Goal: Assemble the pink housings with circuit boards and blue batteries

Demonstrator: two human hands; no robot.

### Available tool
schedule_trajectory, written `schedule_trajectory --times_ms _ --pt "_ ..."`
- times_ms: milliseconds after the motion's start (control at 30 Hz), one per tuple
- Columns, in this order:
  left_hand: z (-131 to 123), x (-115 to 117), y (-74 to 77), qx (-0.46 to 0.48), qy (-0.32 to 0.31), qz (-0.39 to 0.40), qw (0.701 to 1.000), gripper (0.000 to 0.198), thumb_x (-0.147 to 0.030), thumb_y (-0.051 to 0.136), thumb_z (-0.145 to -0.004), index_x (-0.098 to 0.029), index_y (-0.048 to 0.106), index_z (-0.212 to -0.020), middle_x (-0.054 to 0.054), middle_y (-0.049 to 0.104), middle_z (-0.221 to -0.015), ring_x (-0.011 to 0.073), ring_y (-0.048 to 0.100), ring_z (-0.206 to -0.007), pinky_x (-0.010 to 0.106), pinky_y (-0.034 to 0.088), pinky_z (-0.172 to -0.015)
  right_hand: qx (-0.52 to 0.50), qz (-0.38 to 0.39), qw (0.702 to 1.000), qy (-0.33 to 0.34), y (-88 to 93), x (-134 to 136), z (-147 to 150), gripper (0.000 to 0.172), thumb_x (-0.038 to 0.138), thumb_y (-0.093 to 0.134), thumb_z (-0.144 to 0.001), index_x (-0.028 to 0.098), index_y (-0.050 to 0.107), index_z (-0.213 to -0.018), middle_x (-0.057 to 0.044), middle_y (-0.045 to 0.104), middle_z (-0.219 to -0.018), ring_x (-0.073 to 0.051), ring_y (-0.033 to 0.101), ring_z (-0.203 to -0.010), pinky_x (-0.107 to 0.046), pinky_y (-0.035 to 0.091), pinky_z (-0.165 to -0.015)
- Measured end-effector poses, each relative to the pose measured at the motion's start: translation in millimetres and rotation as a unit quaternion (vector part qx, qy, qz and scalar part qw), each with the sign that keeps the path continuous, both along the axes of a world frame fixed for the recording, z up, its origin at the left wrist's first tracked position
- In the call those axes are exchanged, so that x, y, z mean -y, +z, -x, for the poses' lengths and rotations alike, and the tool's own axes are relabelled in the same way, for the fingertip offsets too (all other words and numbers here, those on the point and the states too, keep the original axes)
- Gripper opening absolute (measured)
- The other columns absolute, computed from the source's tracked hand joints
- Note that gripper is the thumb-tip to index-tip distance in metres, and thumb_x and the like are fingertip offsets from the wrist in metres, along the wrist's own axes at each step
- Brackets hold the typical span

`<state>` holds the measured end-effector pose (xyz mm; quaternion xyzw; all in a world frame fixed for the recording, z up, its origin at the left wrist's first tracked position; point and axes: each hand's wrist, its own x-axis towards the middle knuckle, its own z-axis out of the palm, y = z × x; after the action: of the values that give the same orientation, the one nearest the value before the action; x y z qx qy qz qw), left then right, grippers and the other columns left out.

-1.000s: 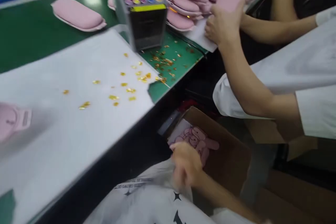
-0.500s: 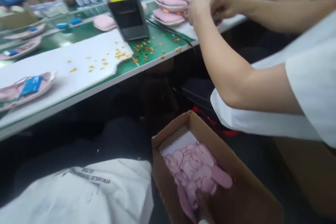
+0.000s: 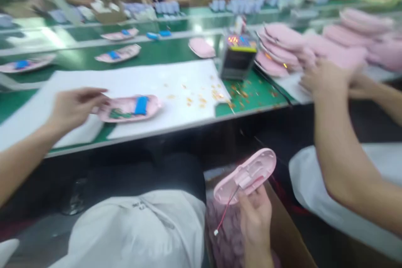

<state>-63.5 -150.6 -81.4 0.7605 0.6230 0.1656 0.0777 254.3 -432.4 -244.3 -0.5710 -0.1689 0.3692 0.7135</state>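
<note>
A pink plastic shell [image 3: 248,176] trailing a thin red wire is now gripped in the right hand [image 3: 256,222], above a brown cardboard box [image 3: 285,234]. The left hand [image 3: 77,109], open and empty, is now held just beside a pink shell with a blue strip [image 3: 125,111] on the table [image 3: 157,52].

Right hand [image 3: 255,220] grips an oval pink plastic shell [image 3: 246,178] from below, tilted, hollow inner face up, over the box; moulded pale bracket [image 3: 248,177] sits mid-shell; thin red-and-black wire [image 3: 226,213] hangs from it, ending in a small white connector [image 3: 216,232]; left hand [image 3: 75,109] open, fingers spread, just beside a second pink shell [image 3: 128,109] lying on the white sheet [image 3: 185,75]; that shell holds a blue strip [image 3: 141,105] and a green part [image 3: 118,114]; blur hides any contact.
</note>
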Motion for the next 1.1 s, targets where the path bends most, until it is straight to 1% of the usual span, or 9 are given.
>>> schedule_trajectory --times_ms 67,167,300,400,533,733,867,1000,1100 --pt "36.7 -7.1 8.2 0.119 0.022 -0.010 0.993 0.060 -0.053 0.040 -0.092 -0.001 0.066 -0.104 -0.003 0.071 -0.084 0.0077 0.060 -0.082 0.017 0.043 -0.081 0.001 -0.065 0.995 0.071 48.2 -85.1 32.2 0.066 0.030 0.082 -0.066 0.012 0.057 -0.125 -0.014 0.072 -0.098 -0.026 0.071 -0.090 -0.044 0.060 -0.083" --pt "66.4 -11.0 1.3 0.254 -0.042 0.016 0.966 0.031 -0.041 0.060 -0.084 -0.010 0.067 -0.086 -0.001 0.072 -0.076 0.0128 0.066 -0.072 0.019 0.051 -0.070 0.018 -0.070 0.983 0.168 100.9 -193.2 92.1 0.065 0.030 0.083 -0.062 0.010 0.058 -0.119 -0.013 0.072 -0.096 -0.028 0.070 -0.089 -0.044 0.062 -0.074" --pt "69.8 -9.3 -16.3 0.370 -0.051 -0.086 0.924 0.013 -0.025 0.060 -0.088 -0.015 0.068 -0.087 0.002 0.072 -0.077 0.0150 0.068 -0.070 0.024 0.054 -0.069 0.035 -0.028 0.986 0.162 126.7 -273.2 177.2 0.067 0.033 0.085 -0.057 0.011 0.059 -0.115 -0.012 0.071 -0.100 -0.028 0.069 -0.094 -0.040 0.063 -0.068" --pt "66.5 -8.5 -24.0 0.388 -0.039 -0.182 0.903 0.012 -0.023 0.062 -0.090 -0.018 0.072 -0.087 0.007 0.070 -0.094 0.0163 0.066 -0.081 0.028 0.055 -0.075 0.090 -0.031 0.974 0.205 127.6 -285.6 222.4 0.058 0.034 0.081 -0.065 0.010 0.061 -0.114 -0.011 0.072 -0.094 -0.028 0.069 -0.095 -0.040 0.063 -0.075" --pt "68.9 -16.1 -31.1 0.390 -0.041 -0.263 0.882 0.014 -0.018 0.062 -0.091 -0.018 0.074 -0.086 0.011 0.062 -0.117 0.0204 0.061 -0.101 0.034 0.055 -0.086 0.150 -0.073 0.960 0.224 128.1 -278.9 251.1 0.064 0.033 0.076 -0.074 0.014 0.054 -0.131 -0.014 0.065 -0.123 -0.027 0.065 -0.110 -0.041 0.060 -0.087" --pt "70.4 -24.2 -32.9 0.529 -0.088 -0.180 0.824 0.014 -0.007 0.059 -0.087 -0.016 0.069 -0.083 0.005 0.072 -0.099 0.0158 0.068 -0.093 0.025 0.056 -0.080 0.134 -0.106 0.962 0.211 128.6 -276.6 267.6 0.074 0.030 0.073 -0.078 0.020 0.041 -0.144 -0.014 0.053 -0.140 -0.025 0.063 -0.115 -0.047 0.055 -0.098" --pt "74.0 -17.9 -34.2 0.543 -0.065 -0.132 0.827 0.012 -0.013 0.060 -0.087 -0.017 0.068 -0.096 0.005 0.071 -0.109 0.0169 0.068 -0.095 0.028 0.057 -0.082 0.173 -0.095 0.964 0.176 129.3 -279.6 268.9 0.060 0.031 0.076 -0.075 0.012 0.055 -0.129 -0.016 0.058 -0.132 -0.029 0.062 -0.117 -0.050 0.052 -0.102" --pt "89.5 -8.7 -37.2 0.526 -0.089 -0.102 0.839 0.058 -0.027 0.077 -0.079 -0.019 0.051 -0.130 0.011 0.059 -0.133 0.0203 0.066 -0.106 0.036 0.054 -0.094 0.142 -0.094 0.969 0.177 132.1 -283.7 264.8 0.063 0.030 0.076 -0.075 0.015 0.053 -0.132 -0.014 0.057 -0.135 -0.028 0.061 -0.118 -0.047 0.055 -0.098" --pt "102.2 -6.3 -37.7 0.503 -0.043 -0.077 0.860 0.044 -0.028 0.072 -0.084 -0.017 0.058 -0.123 0.008 0.068 -0.115 0.0203 0.066 -0.102 0.035 0.053 -0.092 0.123 -0.080 0.970 0.195 133.0 -286.2 264.5 0.062 0.029 0.077 -0.073 0.016 0.055 -0.130 -0.014 0.061 -0.128 -0.026 0.065 -0.110 -0.042 0.059 -0.091"
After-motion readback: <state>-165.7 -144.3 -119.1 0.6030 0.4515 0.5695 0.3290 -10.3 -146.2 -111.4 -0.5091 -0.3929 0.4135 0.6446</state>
